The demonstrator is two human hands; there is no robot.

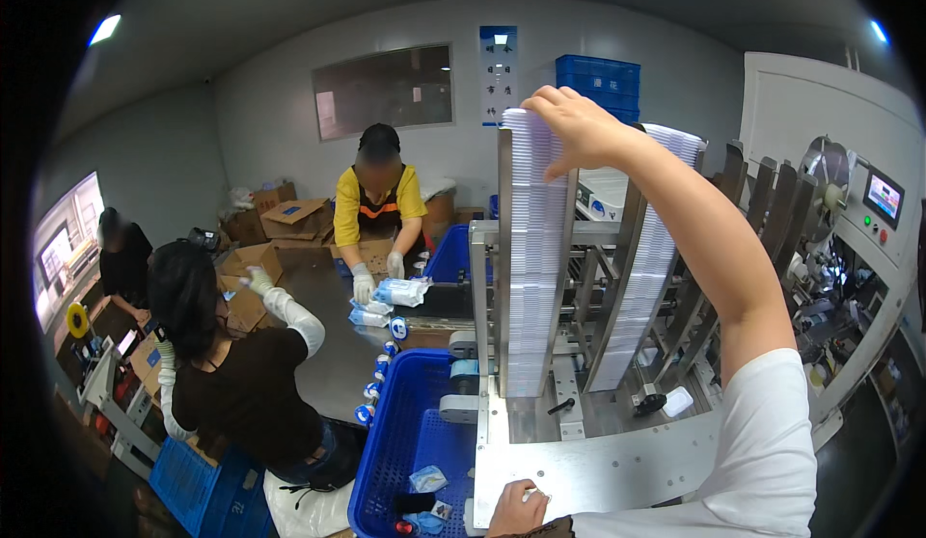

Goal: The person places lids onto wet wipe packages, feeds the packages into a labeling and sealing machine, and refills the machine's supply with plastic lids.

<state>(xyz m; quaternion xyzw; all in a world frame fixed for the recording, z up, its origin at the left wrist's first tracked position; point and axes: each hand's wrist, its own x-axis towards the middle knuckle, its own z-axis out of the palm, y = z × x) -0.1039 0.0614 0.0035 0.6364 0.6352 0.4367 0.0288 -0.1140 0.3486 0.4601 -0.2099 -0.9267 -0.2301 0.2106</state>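
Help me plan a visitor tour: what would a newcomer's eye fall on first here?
Probably the two tall stacks of thin white pieces right of centre, the person's right hand atop the left one. Next, the bright blue basket at their lower left, then the co-worker's yellow shirt beyond it, left of centre.

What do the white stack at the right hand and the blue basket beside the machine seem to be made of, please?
White stack: perhaps paper or thin plastic film, smooth-looking; its many thin layers fit both.
Blue basket: likely moulded plastic, slightly shiny, judging by its even colour and small wall holes.
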